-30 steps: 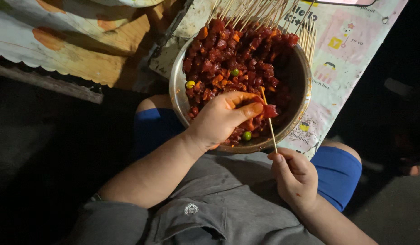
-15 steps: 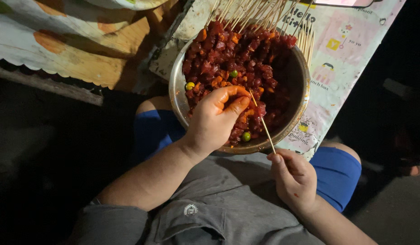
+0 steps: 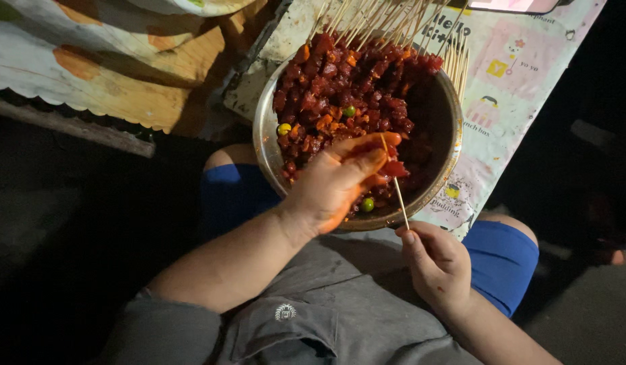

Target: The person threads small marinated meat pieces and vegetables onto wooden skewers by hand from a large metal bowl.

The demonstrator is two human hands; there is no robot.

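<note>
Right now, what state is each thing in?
Metal bowl: heaped with red marinated meat pieces.
Left hand: in the bowl, pinching a red meat piece onto the skewer.
Right hand: gripping the wooden skewer by its lower end.
Spare skewers: bare, leaning on the far rim.

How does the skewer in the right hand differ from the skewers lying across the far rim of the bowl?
The held skewer is single and pinched at its base by the right hand; the rim skewers lie loose in a fanned bundle, untouched. The held skewer's tip sits at a red piece gripped by the left hand over the bowl; the rim skewers' near ends rest on the meat. All are thin, pale wooden sticks.
</note>
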